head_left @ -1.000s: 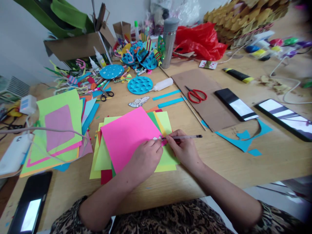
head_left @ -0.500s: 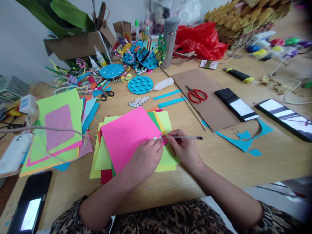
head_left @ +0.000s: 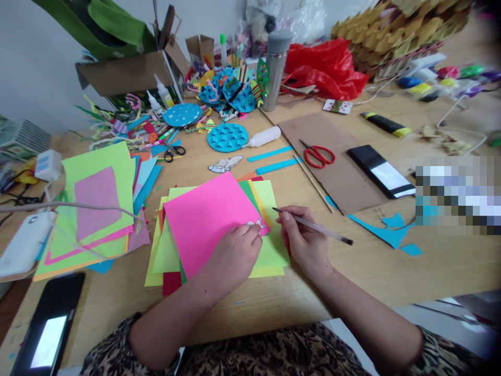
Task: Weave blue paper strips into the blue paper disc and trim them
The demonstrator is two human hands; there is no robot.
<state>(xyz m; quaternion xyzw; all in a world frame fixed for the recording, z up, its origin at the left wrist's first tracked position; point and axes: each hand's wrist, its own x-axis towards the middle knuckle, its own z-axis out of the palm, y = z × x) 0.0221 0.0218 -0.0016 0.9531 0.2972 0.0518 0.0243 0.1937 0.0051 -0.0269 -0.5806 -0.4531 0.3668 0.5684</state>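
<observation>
Near the right corner of a bright pink sheet, my left hand presses down a small white paper cutout with bunched fingertips. Part of the cutout is hidden under those fingers. Just to the right, my right hand is closed around a slim pen, its dark tip pointing left and held apart from the cutout. Several coloured sheets, among them a yellow-green sheet, lie beneath the pink one. Beyond the stack rests a fish-shaped paper cutout.
Red-handled scissors and a black phone lie on brown cardboard. A white glue bottle touches a blue scaly disc. More paper is piled left, under a cable. A metal flask stands at the back.
My right hand has drawn back to the right, lifting the pen tip away from the cutout and tilting the pen. My left hand stays in place on the cutout.
</observation>
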